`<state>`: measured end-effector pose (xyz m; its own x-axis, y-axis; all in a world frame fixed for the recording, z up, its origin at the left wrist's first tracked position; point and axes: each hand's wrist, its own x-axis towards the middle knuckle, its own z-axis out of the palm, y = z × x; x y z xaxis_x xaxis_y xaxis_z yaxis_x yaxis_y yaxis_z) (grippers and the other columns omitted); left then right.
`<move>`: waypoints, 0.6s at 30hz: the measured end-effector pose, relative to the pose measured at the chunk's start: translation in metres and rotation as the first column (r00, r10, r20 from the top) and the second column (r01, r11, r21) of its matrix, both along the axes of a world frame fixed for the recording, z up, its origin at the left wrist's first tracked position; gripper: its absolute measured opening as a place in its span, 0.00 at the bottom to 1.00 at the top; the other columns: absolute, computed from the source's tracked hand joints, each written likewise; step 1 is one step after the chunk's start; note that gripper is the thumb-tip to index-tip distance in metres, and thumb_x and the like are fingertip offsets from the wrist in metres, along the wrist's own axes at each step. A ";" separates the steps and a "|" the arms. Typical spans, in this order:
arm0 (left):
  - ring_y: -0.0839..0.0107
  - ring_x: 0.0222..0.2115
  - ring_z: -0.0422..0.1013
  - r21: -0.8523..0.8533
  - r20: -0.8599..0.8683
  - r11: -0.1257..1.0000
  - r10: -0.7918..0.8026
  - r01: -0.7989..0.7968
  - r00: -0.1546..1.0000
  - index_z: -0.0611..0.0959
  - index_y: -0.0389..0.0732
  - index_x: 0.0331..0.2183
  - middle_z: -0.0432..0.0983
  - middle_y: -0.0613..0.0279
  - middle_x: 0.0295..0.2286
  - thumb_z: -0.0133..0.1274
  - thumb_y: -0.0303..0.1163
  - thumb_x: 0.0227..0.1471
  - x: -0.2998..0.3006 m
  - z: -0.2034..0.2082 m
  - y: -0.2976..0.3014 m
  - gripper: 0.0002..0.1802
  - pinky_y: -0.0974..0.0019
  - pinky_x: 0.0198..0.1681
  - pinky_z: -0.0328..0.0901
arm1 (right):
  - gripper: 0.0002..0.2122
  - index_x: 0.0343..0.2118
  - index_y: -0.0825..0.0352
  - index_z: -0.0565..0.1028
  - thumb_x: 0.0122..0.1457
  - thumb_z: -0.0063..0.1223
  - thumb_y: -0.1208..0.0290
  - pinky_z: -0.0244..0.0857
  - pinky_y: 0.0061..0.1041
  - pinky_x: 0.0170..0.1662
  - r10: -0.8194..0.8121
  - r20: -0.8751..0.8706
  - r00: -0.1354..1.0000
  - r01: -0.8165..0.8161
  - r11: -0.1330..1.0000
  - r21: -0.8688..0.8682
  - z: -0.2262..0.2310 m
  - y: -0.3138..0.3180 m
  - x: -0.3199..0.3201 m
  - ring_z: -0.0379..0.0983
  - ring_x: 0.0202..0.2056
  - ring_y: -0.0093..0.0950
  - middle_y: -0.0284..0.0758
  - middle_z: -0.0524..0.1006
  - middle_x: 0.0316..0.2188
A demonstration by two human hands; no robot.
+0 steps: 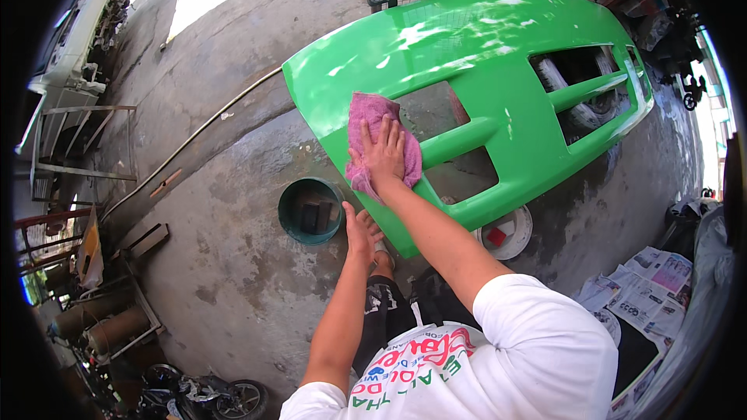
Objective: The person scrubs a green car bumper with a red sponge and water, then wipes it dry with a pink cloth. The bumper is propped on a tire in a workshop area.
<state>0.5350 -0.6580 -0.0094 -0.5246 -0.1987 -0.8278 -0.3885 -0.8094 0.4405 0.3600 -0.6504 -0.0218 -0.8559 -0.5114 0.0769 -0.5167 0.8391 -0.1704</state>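
Note:
A large glossy green bumper-like car panel (pixel 510 101) with rectangular openings stretches across the upper right. My right hand (pixel 384 154) lies flat, fingers spread, on a pink cloth (pixel 366 109), pressing it against the panel's left part. The cloth is rumpled and hangs slightly over the near edge. Lower down, my left hand (pixel 360 231) hovers off the panel's near edge with its fingers apart, holding nothing. Beside it on the floor stands a dark green bucket (pixel 289 235) with a dark block-like object inside.
Under the panel's near edge sits a white round tub (pixel 523 247) with a red item inside. Newspapers (pixel 650 292) lie at the lower right. Metal racks (pixel 85 171) and a vehicle body (pixel 74 39) line the left. A motorcycle (pixel 206 398) stands lower left. A pale hose-like line (pixel 187 138) crosses the concrete.

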 end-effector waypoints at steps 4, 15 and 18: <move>0.56 0.54 0.69 -0.021 0.060 0.999 0.036 -0.035 0.998 0.68 0.32 0.62 0.70 0.50 0.57 0.30 0.82 0.55 0.010 -0.015 -0.006 0.61 0.51 0.57 0.61 | 0.34 0.71 0.50 0.60 0.65 0.44 0.41 0.40 0.55 0.71 0.219 -0.021 0.976 -0.220 0.973 -0.069 0.014 0.075 0.054 0.52 0.69 0.55 0.55 0.51 0.71; 0.54 0.57 0.67 -0.045 -0.010 0.998 -0.036 0.035 0.999 0.63 0.31 0.65 0.66 0.47 0.61 0.31 0.79 0.58 0.005 0.006 0.003 0.60 0.52 0.59 0.61 | 0.25 0.63 0.53 0.72 0.67 0.43 0.48 0.36 0.55 0.73 -0.219 -0.167 0.961 0.207 0.974 -0.087 0.016 0.199 -0.106 0.46 0.73 0.43 0.38 0.57 0.71; 0.53 0.59 0.66 -0.137 -0.003 0.986 -0.096 0.095 0.995 0.63 0.30 0.65 0.66 0.47 0.61 0.31 0.79 0.58 0.003 0.016 0.009 0.60 0.52 0.61 0.60 | 0.23 0.63 0.50 0.72 0.67 0.44 0.52 0.36 0.58 0.72 -0.427 -0.141 0.893 0.398 0.897 -0.193 0.014 0.159 -0.076 0.42 0.74 0.43 0.37 0.56 0.72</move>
